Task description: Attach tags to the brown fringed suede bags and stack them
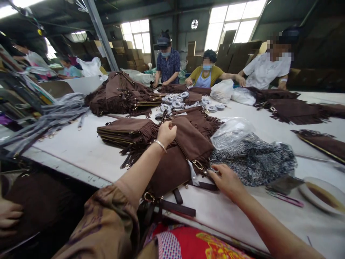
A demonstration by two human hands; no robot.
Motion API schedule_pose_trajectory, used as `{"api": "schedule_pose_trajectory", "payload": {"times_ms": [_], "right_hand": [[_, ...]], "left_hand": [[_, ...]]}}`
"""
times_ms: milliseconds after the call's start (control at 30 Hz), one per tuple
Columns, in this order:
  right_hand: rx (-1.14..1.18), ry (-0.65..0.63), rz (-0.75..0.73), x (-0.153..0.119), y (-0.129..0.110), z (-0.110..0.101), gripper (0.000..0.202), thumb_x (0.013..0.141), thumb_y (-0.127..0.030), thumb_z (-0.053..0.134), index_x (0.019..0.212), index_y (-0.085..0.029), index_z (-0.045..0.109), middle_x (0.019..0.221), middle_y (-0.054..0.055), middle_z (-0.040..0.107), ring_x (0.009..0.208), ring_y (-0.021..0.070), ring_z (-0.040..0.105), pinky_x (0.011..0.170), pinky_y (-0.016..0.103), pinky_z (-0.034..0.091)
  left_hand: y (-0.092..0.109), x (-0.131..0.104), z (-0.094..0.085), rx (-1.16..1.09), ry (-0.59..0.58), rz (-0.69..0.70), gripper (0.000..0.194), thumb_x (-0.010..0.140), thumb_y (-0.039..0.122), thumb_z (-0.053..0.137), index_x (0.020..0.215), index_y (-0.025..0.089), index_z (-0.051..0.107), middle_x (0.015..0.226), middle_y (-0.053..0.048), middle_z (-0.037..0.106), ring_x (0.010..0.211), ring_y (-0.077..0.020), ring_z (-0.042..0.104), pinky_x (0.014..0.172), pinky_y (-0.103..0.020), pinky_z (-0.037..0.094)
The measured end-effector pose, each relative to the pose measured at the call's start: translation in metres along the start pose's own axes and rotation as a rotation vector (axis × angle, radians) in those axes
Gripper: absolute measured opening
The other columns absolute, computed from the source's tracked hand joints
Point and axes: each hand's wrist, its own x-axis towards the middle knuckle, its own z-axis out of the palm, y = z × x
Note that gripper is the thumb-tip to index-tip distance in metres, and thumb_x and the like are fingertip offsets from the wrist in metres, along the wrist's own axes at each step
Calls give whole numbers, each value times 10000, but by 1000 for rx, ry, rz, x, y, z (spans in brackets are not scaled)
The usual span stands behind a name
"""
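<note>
Hands (pixel 167 133) (pixel 225 180) at brown bag (pixel 195 140), left grip indistinct

Three people (pixel 205 77) opposite; one pink tool (pixel 289 200)

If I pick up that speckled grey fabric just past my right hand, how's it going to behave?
Probably floppy: the speckled grey fabric lies in soft, uneven folds, so it would likely sag from wherever you grip it. The crumpled clear plastic against it looks thin and shiny, so it may slip or drag along. Neither looks likely to roll.
</note>
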Motion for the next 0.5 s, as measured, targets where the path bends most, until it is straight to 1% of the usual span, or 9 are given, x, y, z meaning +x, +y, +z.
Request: {"api": "schedule_pose_trajectory", "payload": {"times_ms": [67, 133, 200, 267, 300, 333, 400, 467, 500], "right_hand": [[-157, -86, 19, -7, 9, 4, 329, 845, -404, 532, 1030, -165, 661, 1007, 119, 655, 905, 239, 609, 773, 317, 412], [-246, -172, 0, -12, 12, 6, 265, 848, -398, 527, 942, -192, 666, 936, 93, 664, 853, 228, 613, 717, 305, 394], [-293, -241, -41, -15, 10, 4, 223, 848, -384, 524, 843, -205, 655, 881, 75, 671, 817, 217, 617, 671, 292, 374], [-337, -275, -47, -18, 7, -1, 213, 842, -377, 525, 798, -204, 642, 849, 76, 682, 784, 217, 628, 631, 285, 358], [-355, -278, -35, -19, 5, -5, 213, 843, -373, 520, 785, -204, 637, 825, 78, 687, 755, 217, 633, 612, 285, 353], [-359, -268, -27, -21, 2, -9, 212, 848, -362, 507, 786, -206, 637, 805, 77, 692, 732, 218, 637, 602, 287, 353], [-289, -200, -46, -26, -3, -17, 199, 857, -325, 482, 844, -212, 645, 827, 80, 703, 756, 231, 649, 626, 300, 385], [-82, -122, -69, -34, -10, -24, 213, 846, -304, 486, 953, -216, 647, 910, 81, 707, 833, 241, 654, 688, 317, 432], [69, -113, -53, -39, -15, -26, 240, 838, -307, 495, 1008, -216, 638, 917, 75, 705, 830, 235, 656, 694, 318, 452]], "left_hand": [[-8, -46, 6, -65, -148, -86, 143, 739, 193, 634, 872, 148, 661, 875, -92, 689, 800, -189, 639, 702, -297, 508], [-13, -98, 17, -239, -445, -318, 127, 768, 234, 588, 845, 159, 656, 876, -87, 688, 726, -162, 636, 579, -255, 485], [-16, -146, 31, -298, -599, -414, 125, 754, 256, 591, 772, 149, 652, 838, -103, 695, 665, -166, 641, 525, -258, 479], [-18, -181, 47, -338, -692, -462, 115, 749, 251, 592, 741, 155, 656, 806, -105, 700, 644, -176, 649, 533, -282, 493], [-19, -192, 54, -354, -695, -480, 102, 753, 241, 592, 752, 166, 662, 806, -101, 703, 652, -180, 653, 547, -291, 497], [-20, -198, 59, -375, -668, -503, 95, 758, 232, 595, 783, 180, 670, 819, -95, 706, 670, -185, 658, 563, -297, 498], [-22, -198, 66, -430, -557, -556, 117, 760, 224, 615, 857, 202, 676, 853, -90, 708, 726, -205, 667, 590, -307, 501], [-23, -190, 65, -492, -399, -583, 154, 733, 214, 658, 885, 196, 673, 858, -91, 707, 776, -230, 668, 616, -316, 513], [-24, -184, 62, -510, -325, -572, 164, 721, 213, 673, 884, 189, 668, 860, -88, 706, 802, -235, 666, 634, -314, 519]]}}
